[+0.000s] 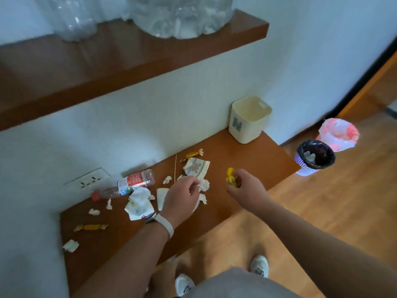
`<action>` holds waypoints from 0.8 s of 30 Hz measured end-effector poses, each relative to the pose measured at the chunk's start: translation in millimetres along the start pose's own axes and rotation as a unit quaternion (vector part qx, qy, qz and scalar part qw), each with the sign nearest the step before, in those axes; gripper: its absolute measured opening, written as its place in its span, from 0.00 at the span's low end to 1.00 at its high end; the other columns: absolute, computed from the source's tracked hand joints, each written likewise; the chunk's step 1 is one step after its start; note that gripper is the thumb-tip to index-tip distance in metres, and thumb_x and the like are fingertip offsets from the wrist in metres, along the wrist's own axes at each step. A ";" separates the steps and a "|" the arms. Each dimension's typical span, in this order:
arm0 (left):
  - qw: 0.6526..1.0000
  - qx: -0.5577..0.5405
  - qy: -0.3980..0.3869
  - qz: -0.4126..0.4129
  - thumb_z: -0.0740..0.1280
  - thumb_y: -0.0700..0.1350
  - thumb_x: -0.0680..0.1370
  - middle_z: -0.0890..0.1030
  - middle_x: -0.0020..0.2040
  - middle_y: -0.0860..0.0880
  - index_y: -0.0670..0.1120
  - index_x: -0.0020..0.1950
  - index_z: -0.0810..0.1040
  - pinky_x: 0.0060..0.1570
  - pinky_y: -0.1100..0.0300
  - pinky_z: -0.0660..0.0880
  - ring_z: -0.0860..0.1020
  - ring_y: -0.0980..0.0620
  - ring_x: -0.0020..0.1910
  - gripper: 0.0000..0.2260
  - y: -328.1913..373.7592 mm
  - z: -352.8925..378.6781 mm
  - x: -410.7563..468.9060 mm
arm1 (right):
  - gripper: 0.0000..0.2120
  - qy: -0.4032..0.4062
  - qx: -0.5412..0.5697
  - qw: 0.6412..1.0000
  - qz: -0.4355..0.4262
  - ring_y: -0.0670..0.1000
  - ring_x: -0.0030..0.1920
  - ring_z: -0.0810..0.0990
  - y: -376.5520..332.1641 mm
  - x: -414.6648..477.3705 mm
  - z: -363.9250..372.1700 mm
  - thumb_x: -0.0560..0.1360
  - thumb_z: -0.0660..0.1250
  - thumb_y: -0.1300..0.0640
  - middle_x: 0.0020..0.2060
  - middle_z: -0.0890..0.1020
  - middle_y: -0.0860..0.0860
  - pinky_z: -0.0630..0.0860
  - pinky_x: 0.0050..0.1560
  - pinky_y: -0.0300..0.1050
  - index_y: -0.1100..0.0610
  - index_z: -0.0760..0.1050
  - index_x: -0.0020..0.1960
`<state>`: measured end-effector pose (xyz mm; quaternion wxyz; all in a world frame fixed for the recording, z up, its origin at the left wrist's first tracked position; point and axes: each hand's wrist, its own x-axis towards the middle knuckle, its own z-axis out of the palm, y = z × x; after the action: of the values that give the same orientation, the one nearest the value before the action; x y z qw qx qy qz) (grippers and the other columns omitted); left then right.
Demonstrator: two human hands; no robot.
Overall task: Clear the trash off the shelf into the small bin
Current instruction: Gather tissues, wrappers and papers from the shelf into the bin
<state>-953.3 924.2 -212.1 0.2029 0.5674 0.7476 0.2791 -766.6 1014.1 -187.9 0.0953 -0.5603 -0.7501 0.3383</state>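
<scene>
Right hand (245, 188) is gripping a yellow wrapper (231, 178) near the shelf's (247, 160) front edge. Left hand (182, 197) is pinching a tissue (204, 184) mid-shelf. Small bin (249, 120) is sitting empty at the far right corner. Risk: light scraps slipping from loose pinches, missing the bin.
</scene>
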 end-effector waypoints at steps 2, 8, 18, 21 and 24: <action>1.000 -0.001 -0.007 0.004 0.63 0.47 0.81 0.80 0.56 0.53 0.51 0.59 0.77 0.49 0.61 0.80 0.78 0.56 0.53 0.08 28.5 10.9 12.3 | 0.09 0.020 0.030 0.999 0.005 0.50 0.41 0.78 17.6 6.2 -28.0 0.74 0.68 0.52 0.41 0.78 0.49 0.79 0.44 0.50 0.52 0.74 0.53; 0.998 0.049 0.002 0.042 0.63 0.47 0.82 0.80 0.51 0.54 0.51 0.60 0.78 0.44 0.63 0.78 0.77 0.57 0.47 0.09 121.0 59.8 55.0 | 0.11 0.068 0.079 0.995 0.004 0.47 0.40 0.77 79.0 21.9 -109.9 0.75 0.68 0.51 0.41 0.78 0.48 0.75 0.39 0.40 0.50 0.72 0.55; 0.997 0.056 0.023 0.043 0.64 0.49 0.81 0.79 0.46 0.55 0.51 0.56 0.78 0.41 0.64 0.76 0.76 0.59 0.42 0.06 223.1 117.2 112.3 | 0.08 0.091 0.153 0.984 0.009 0.47 0.38 0.76 168.0 39.6 -206.5 0.74 0.68 0.52 0.39 0.79 0.47 0.72 0.37 0.39 0.49 0.73 0.52; 0.997 0.066 0.018 0.038 0.65 0.49 0.80 0.79 0.46 0.54 0.51 0.55 0.78 0.40 0.65 0.74 0.77 0.59 0.42 0.06 234.3 124.2 123.6 | 0.09 0.086 0.177 0.980 0.010 0.47 0.40 0.78 176.8 49.1 -222.8 0.74 0.68 0.52 0.40 0.79 0.47 0.76 0.40 0.42 0.49 0.73 0.54; 0.996 0.079 0.016 0.039 0.65 0.48 0.80 0.79 0.47 0.55 0.51 0.55 0.78 0.41 0.67 0.73 0.77 0.58 0.43 0.06 238.4 124.8 134.6 | 0.10 0.080 0.189 0.979 0.011 0.48 0.40 0.78 179.6 60.8 -229.5 0.74 0.67 0.53 0.39 0.78 0.47 0.79 0.44 0.50 0.50 0.73 0.55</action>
<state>-737.5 1124.7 -151.0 0.1341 0.6057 0.7479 0.2363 -529.0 1186.8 -139.8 0.2558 -0.5656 -0.6561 0.4292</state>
